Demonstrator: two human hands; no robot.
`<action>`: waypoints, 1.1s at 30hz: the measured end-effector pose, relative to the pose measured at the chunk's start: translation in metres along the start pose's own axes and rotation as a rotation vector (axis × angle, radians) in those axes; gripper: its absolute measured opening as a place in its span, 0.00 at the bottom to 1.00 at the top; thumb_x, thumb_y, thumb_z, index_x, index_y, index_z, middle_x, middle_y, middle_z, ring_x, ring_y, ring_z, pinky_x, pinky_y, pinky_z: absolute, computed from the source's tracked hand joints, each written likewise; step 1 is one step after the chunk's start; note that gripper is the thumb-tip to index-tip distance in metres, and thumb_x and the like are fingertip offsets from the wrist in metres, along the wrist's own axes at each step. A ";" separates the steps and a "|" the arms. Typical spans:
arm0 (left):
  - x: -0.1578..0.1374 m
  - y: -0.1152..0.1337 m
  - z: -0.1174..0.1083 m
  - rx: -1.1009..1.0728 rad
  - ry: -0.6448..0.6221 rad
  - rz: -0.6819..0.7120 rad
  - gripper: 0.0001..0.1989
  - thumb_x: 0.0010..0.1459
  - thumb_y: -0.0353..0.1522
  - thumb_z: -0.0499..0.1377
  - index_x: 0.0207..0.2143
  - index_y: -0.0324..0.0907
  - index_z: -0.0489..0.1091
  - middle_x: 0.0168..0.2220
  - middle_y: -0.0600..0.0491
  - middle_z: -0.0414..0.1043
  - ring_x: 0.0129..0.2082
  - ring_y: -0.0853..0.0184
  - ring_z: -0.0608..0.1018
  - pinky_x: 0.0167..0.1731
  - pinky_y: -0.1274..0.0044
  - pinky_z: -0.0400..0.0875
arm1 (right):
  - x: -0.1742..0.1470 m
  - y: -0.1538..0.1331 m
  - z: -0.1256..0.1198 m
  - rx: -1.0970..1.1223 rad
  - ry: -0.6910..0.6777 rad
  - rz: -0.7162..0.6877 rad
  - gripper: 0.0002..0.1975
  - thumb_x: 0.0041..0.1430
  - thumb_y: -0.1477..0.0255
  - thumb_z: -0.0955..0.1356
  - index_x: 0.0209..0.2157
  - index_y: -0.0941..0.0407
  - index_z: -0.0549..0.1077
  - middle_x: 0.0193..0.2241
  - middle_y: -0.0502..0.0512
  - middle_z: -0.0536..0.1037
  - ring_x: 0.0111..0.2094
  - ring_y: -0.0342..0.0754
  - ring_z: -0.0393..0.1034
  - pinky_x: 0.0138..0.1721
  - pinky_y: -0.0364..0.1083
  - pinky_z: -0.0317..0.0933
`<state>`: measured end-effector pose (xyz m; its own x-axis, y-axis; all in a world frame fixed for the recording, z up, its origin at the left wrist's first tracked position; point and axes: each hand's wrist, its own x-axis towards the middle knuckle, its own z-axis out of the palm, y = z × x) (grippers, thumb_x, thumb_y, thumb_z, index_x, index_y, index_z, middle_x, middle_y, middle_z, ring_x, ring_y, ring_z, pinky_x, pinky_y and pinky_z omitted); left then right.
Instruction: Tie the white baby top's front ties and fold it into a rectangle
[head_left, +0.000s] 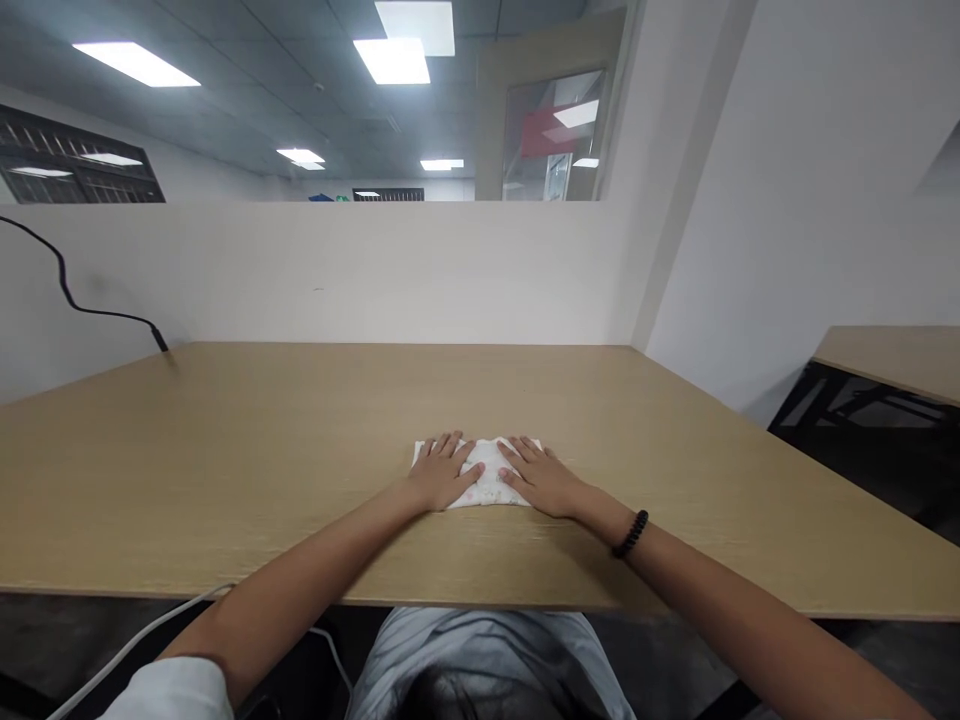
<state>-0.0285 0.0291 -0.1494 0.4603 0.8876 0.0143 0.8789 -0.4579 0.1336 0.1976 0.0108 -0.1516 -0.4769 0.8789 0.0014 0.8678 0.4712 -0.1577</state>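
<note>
A white cloth [491,488] with faint small marks lies flat on the wooden table, near its front edge. On its left part rests my left hand [444,474], palm down with the fingers spread. My right hand [541,478] lies flat across the cloth's right part, its fingers stretched forward. The two thumbs point toward each other over the middle of the cloth without touching. A black beaded bracelet [631,534] circles my right wrist. Both palms hide the cloth's sides in part.
The pale wooden table [300,420] reaches back to a low white partition [405,270]. A black cable [112,313] comes down at the back left. A white cable [142,635] hangs by the front edge. Another table [900,355] stands at the right.
</note>
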 end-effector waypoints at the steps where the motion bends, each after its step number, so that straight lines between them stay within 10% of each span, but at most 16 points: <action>1: 0.003 -0.002 -0.001 0.002 -0.003 0.000 0.34 0.66 0.52 0.35 0.67 0.45 0.50 0.69 0.45 0.43 0.69 0.55 0.47 0.64 0.59 0.41 | 0.003 0.001 0.000 -0.008 -0.014 0.006 0.38 0.67 0.49 0.46 0.69 0.59 0.46 0.69 0.63 0.46 0.68 0.60 0.37 0.65 0.62 0.36; 18: 0.022 -0.001 0.004 0.004 0.013 -0.052 0.33 0.67 0.40 0.32 0.68 0.28 0.41 0.69 0.39 0.40 0.69 0.57 0.43 0.65 0.63 0.43 | 0.052 -0.045 -0.006 0.093 -0.026 0.072 0.37 0.69 0.56 0.43 0.68 0.66 0.43 0.69 0.64 0.41 0.69 0.55 0.31 0.65 0.62 0.31; 33: 0.018 -0.032 -0.007 -0.016 -0.015 -0.367 0.39 0.65 0.48 0.32 0.68 0.29 0.42 0.69 0.39 0.35 0.69 0.51 0.43 0.64 0.59 0.43 | 0.050 -0.006 -0.004 0.002 -0.030 0.221 0.36 0.68 0.57 0.43 0.69 0.65 0.41 0.69 0.62 0.39 0.69 0.53 0.29 0.65 0.59 0.32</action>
<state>-0.0488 0.0603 -0.1468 0.1162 0.9919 -0.0517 0.9839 -0.1078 0.1428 0.1696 0.0523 -0.1465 -0.2792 0.9582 -0.0623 0.9514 0.2672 -0.1533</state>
